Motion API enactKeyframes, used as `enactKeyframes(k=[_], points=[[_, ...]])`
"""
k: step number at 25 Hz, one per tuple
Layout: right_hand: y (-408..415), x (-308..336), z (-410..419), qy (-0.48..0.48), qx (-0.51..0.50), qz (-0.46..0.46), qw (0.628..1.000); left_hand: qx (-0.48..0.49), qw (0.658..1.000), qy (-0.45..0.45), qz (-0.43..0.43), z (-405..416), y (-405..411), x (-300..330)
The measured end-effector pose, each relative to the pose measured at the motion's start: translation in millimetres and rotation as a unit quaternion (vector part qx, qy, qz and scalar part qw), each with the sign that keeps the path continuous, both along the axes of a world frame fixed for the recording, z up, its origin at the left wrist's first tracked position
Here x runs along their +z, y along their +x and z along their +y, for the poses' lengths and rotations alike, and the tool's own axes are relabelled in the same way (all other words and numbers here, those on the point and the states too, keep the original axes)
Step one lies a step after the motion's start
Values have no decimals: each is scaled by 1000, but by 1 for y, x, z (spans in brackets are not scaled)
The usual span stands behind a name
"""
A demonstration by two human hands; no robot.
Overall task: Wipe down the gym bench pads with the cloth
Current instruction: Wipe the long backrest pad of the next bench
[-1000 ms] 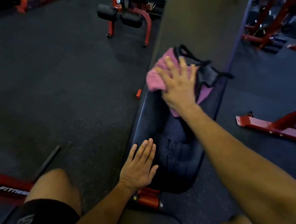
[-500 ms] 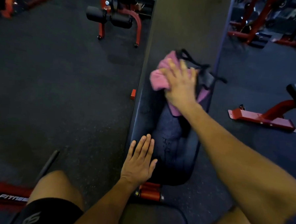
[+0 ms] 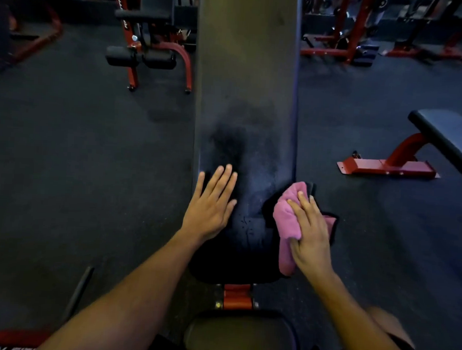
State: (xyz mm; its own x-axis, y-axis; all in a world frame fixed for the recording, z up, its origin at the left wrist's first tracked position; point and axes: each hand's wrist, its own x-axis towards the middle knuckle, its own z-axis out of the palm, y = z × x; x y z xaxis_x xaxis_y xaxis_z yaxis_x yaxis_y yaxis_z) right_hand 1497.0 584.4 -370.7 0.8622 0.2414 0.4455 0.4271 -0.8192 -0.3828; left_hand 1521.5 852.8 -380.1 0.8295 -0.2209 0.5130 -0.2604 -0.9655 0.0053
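A long dark back pad of the gym bench runs straight away from me, with a darker damp patch near its lower half. My left hand lies flat on the pad's near left part, fingers straight. My right hand presses a pink cloth with a dark edge against the pad's near right edge, fingers laid over it. The small dark seat pad sits closest to me, joined by a red bracket.
Dark rubber floor lies on both sides. A red machine with black roller pads stands at the back left. Another bench with a red foot is on the right. Red racks line the back. A red frame bar is at the lower left.
My right hand has drawn the pink cloth down the pad from its middle to the near right edge. The left hand stays flat on the pad. The view has swung to face the bench squarely.
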Motion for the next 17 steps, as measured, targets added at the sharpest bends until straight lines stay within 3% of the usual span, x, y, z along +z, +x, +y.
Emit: enactKeyframes(k=[3, 7, 9, 14, 17], points=[[41, 1, 27, -82, -7, 35, 996, 9, 1000, 12, 13, -7, 33, 11], [72, -3, 75, -44, -145, 8, 988, -19, 1000, 5, -24, 0, 39, -11], [67, -16, 82, -36, -159, -42, 986, -23, 999, 3, -32, 1, 42, -12], [0, -71, 44, -181, 77, -135, 971, -16, 999, 16, -23, -2, 38, -5], [6, -65, 5, -177, 72, -95, 977, -8, 1000, 14, -5, -6, 37, -3]])
